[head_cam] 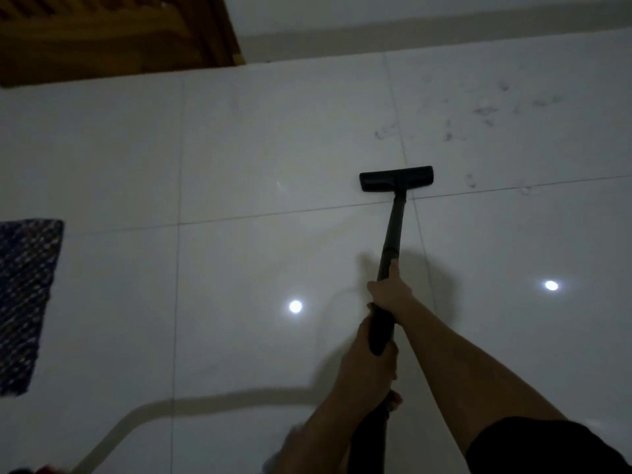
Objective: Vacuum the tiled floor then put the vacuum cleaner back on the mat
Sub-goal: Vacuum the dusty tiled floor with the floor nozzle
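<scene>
Head view. Both hands are on the black wand (393,234), centre-right of frame. The right hand (388,290) is clamped round the tube nearer the floor head (396,178), probably to steer. The left hand (367,357) is wrapped round the thicker grip below it in frame, probably to push.

The floor head lies flat on the tiled floor (239,148) at a grout crossing, short of the hair and dust (485,112) at upper right, which is likely the next target.

The mat (27,302) is at the left edge, well apart from the floor head. A pale hose (205,401) trails to lower left.
</scene>
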Demonstrator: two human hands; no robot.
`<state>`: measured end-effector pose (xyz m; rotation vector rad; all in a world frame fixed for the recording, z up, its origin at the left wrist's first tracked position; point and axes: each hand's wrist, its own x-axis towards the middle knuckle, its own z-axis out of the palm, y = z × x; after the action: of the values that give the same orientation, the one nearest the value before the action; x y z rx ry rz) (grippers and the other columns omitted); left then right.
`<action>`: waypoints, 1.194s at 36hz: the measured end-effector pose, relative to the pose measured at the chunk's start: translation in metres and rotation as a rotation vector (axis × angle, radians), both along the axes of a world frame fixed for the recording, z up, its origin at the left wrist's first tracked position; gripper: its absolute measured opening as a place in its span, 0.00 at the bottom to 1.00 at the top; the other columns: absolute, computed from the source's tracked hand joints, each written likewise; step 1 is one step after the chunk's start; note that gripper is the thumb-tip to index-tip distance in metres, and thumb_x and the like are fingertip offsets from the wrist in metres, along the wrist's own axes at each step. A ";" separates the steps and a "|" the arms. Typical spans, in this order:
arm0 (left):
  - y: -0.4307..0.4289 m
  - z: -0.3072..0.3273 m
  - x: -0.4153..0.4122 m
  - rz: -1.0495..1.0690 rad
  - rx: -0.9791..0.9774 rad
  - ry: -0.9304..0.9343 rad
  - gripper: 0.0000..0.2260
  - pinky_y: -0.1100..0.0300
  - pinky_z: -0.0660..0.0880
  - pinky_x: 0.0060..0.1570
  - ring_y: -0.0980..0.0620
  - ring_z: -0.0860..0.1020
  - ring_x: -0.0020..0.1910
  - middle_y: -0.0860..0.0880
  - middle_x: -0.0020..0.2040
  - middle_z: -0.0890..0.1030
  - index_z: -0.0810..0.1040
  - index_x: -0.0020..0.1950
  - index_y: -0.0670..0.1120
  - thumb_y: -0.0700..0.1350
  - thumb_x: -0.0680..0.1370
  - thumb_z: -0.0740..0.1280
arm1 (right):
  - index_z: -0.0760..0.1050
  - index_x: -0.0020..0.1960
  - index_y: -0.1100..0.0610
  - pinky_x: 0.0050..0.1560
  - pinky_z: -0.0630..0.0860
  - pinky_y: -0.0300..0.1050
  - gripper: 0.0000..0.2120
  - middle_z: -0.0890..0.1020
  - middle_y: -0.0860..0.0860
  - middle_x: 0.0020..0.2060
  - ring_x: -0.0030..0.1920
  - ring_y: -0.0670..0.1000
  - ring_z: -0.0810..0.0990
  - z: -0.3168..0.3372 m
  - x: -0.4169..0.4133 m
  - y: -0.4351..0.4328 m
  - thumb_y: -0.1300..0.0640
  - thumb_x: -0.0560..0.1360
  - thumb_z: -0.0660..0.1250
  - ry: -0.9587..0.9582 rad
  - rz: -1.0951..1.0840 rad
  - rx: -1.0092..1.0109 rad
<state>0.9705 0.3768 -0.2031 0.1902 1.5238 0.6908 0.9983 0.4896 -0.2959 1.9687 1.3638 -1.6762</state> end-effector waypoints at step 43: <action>0.418 -0.074 -0.167 -0.033 0.066 0.277 0.22 0.56 0.77 0.36 0.56 0.74 0.27 0.51 0.38 0.76 0.61 0.73 0.56 0.47 0.80 0.61 | 0.39 0.78 0.47 0.38 0.77 0.46 0.38 0.72 0.55 0.44 0.31 0.51 0.76 -0.041 -0.180 0.431 0.62 0.78 0.58 0.077 -0.018 0.107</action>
<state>0.8034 0.7951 -0.2774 0.3725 1.7582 0.7112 0.8179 0.9209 -0.3370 1.9974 1.4966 -1.7380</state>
